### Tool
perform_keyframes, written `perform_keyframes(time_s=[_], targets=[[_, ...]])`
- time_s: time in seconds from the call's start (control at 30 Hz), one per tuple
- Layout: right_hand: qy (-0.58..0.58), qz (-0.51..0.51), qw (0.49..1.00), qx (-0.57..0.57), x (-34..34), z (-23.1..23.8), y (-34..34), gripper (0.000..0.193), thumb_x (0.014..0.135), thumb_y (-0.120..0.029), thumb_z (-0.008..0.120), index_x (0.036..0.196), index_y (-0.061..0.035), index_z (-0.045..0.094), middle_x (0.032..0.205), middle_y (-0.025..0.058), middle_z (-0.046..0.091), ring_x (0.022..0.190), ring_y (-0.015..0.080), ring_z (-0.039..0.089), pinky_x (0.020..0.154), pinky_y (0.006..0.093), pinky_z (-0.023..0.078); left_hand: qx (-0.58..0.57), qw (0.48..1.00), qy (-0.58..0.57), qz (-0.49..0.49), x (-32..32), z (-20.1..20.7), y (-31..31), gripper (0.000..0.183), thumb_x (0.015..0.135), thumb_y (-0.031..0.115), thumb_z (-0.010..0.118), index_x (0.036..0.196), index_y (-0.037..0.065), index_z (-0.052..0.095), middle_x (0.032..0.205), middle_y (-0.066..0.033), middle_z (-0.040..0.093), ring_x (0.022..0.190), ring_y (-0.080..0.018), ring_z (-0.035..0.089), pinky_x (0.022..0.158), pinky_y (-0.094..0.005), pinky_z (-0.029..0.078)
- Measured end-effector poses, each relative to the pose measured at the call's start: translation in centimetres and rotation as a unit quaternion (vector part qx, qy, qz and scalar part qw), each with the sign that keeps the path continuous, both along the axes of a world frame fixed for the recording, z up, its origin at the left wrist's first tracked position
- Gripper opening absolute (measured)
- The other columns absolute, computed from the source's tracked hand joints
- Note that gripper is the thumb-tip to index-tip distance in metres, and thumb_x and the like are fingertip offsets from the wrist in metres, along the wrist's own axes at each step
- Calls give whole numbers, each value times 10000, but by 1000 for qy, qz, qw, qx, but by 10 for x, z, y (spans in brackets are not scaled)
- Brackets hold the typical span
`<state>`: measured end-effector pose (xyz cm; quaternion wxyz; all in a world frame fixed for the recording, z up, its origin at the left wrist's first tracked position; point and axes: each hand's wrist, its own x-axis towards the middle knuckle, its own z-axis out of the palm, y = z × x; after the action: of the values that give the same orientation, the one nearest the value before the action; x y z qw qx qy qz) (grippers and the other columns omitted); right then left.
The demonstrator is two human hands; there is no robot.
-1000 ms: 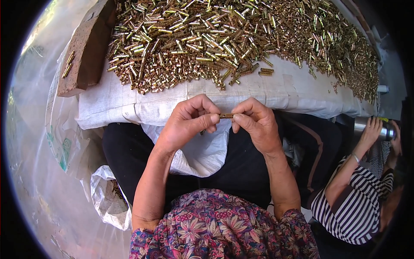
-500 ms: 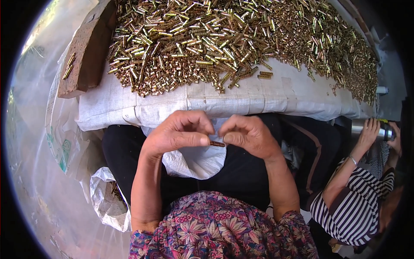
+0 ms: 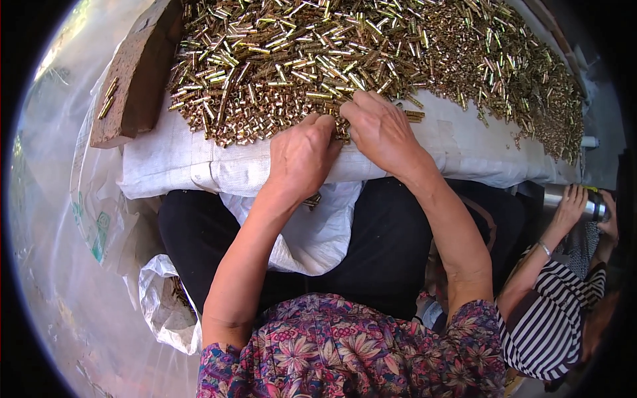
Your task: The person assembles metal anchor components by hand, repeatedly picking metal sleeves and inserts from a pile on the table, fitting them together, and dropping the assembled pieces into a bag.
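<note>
At the near edge of a heap of brass-coloured metal tubes (image 3: 279,46), my two hands are close together. My left hand (image 3: 302,152) is closed, its fingers curled down beside the small short metal rings (image 3: 249,123); whatever it holds is hidden. To its right, my right hand (image 3: 383,132) bends its fingers over the tubes, and its fingertips cannot be seen. A white woven bag (image 3: 318,242) lies open across my lap between my arms. A few metal pieces (image 3: 312,200) show in it, just beside my left wrist.
The heap lies on a white woven sheet (image 3: 239,169). At its left stands a brown block (image 3: 133,86) with a few tubes on top. A small white plastic bag (image 3: 159,318) with metal pieces sits at lower left. On the right, a co-worker's hands (image 3: 570,209) touch a silvery cylinder.
Both hands have moved forward from above my lap to the heap's near edge. The dark tube seen at my left thumb earlier is out of sight. Metal pieces now show in the lap bag.
</note>
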<state>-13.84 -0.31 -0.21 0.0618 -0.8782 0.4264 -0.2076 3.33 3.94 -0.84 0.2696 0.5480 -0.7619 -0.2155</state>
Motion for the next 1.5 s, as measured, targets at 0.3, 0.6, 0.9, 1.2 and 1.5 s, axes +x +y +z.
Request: perform_keyframes(time_s=[0.3,0.6,0.9,1.2,1.5], targets=[[-10,36,999,25,-4,5,-7,116,727,27,584,821,-23,538,826,144,509,827,348,544,695,459,450,-10,1000,-14,16,-6,-5,-7,166,785,152,668,849,40,564,844,-140,616,790,-367,637,672,-475,496],[-335,-99,901,258,-15,4,21,65,899,-31,615,962,-19,603,807,20,612,686,61,566,638,242,473,19,993,117,12,25,12,6,111,801,81,609,872,14,556,762,-141,604,713,-310,636,633,-436,484],[-619,-92,665,407,-13,4,70,87,946,-83,606,1000,-17,589,800,50,621,674,126,606,660,277,522,293,826,481,-17,28,13,25,87,936,95,608,959,12,596,758,2,588,657,-70,570,623,-209,479],[-631,-94,648,415,0,7,90,84,955,-105,605,970,-26,582,793,51,614,679,125,608,645,267,529,337,712,612,-72,18,2,37,101,935,92,610,992,12,589,818,-54,656,679,-104,639,629,-223,524],[-661,-92,576,472,-2,-1,98,72,973,-109,570,956,-39,571,806,61,612,665,135,580,647,312,493,345,693,626,-92,22,-4,40,87,941,87,612,975,9,591,823,-55,661,679,-102,638,632,-225,527]])
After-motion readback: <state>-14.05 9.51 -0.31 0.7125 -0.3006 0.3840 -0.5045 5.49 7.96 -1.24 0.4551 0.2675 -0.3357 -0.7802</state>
